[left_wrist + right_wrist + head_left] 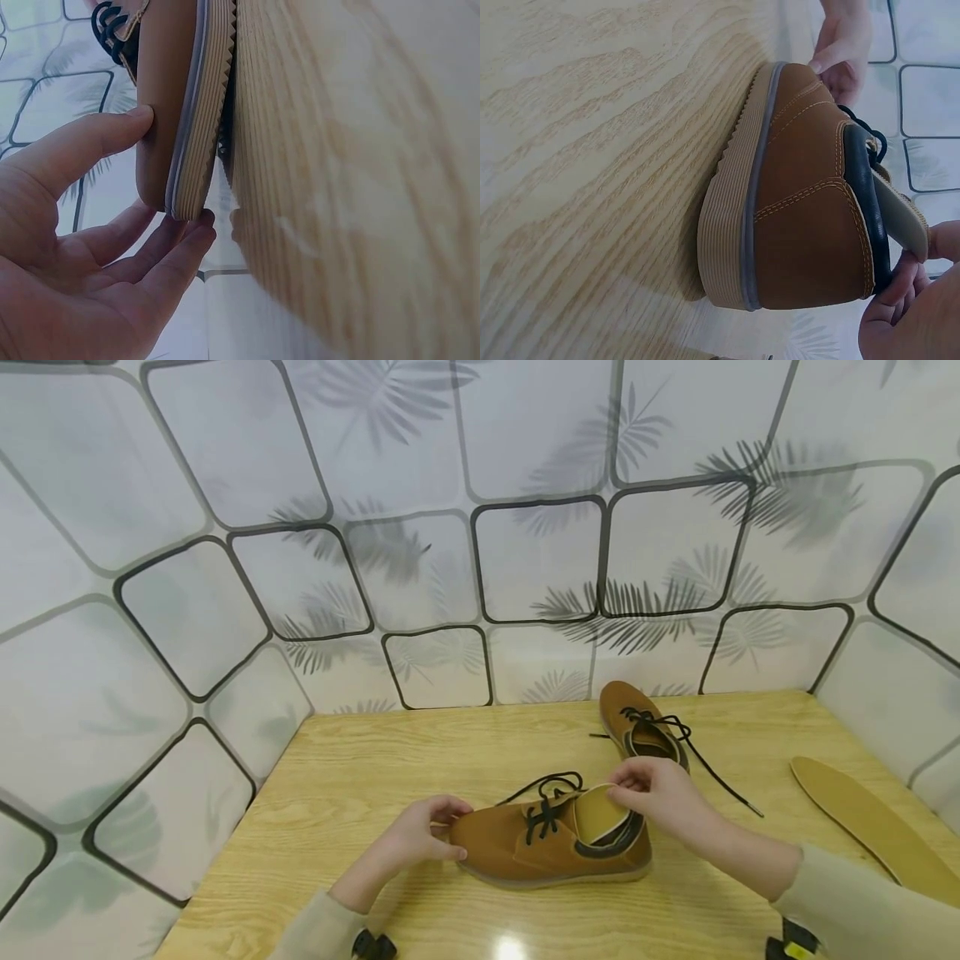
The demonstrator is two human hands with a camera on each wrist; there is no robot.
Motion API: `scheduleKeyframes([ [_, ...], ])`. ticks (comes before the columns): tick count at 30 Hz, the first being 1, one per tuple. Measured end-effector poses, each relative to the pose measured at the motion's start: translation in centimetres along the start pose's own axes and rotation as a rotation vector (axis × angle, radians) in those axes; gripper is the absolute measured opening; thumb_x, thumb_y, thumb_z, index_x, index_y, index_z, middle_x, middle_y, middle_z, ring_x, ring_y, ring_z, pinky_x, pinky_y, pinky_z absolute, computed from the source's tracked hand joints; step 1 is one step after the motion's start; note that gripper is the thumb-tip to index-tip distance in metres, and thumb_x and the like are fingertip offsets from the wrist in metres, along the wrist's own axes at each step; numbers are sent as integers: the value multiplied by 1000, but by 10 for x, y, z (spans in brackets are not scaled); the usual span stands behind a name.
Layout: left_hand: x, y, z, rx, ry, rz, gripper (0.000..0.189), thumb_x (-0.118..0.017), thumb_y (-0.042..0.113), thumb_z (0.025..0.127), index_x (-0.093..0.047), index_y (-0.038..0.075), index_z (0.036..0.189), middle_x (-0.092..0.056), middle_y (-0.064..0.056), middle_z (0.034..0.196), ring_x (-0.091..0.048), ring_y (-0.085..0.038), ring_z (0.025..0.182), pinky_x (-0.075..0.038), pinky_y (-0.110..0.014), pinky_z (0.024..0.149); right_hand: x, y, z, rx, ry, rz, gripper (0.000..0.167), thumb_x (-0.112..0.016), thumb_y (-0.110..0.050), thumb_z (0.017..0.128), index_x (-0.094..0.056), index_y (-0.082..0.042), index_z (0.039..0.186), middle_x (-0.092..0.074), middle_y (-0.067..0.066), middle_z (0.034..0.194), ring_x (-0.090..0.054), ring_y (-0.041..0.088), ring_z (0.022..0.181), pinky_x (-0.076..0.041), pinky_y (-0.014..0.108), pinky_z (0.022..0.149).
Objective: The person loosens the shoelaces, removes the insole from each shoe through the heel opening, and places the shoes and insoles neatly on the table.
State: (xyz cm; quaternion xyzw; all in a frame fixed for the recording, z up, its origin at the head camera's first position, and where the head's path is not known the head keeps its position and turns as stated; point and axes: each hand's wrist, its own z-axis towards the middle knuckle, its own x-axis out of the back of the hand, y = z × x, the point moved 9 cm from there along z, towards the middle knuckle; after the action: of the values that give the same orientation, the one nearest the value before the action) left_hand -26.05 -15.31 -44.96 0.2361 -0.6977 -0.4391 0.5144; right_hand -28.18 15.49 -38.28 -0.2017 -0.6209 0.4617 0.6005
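Note:
A brown lace-up shoe (517, 847) with black laces lies sole-down on the wooden table, toe to the left. My left hand (423, 835) holds its toe; in the left wrist view the thumb (124, 131) lies on one side and the fingers curl round the tip. A tan insole (597, 814) sticks up out of the shoe's opening, its front part hidden inside. My right hand (663, 793) pinches the insole's rounded end between thumb and fingers above the heel. In the right wrist view, the insole (901, 217) slants out past the dark collar.
Behind my right hand stands a second brown shoe (626, 706), its loose lace trailing right over the table (360, 760). Another tan insole (862, 818) lies at the right edge. Patterned cloth (540, 560) hangs round the back and sides.

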Motion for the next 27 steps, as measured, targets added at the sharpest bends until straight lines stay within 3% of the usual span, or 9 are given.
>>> scheduleKeyframes([
  [16, -1, 0, -1, 1, -3, -12, 52, -84, -5, 84, -64, -4, 132, -66, -22, 135, -64, -40, 125, -61, -45, 105, -1, 10, -7, -102, 3, 121, 15, -72, -6, 98, -72, 6, 108, -71, 3, 92, -56, 4, 75, -51, 21, 65],
  [27, 0, 0, 0, 5, 0, -28, 53, -84, -5, 85, -63, -4, 133, -66, -22, 135, -64, -40, 125, -61, -46, 105, -1, 19, -8, -172, 15, 234, 21, -66, -10, 102, -68, 8, 113, -69, -1, 96, -59, 3, 85, -54, 20, 76],
])
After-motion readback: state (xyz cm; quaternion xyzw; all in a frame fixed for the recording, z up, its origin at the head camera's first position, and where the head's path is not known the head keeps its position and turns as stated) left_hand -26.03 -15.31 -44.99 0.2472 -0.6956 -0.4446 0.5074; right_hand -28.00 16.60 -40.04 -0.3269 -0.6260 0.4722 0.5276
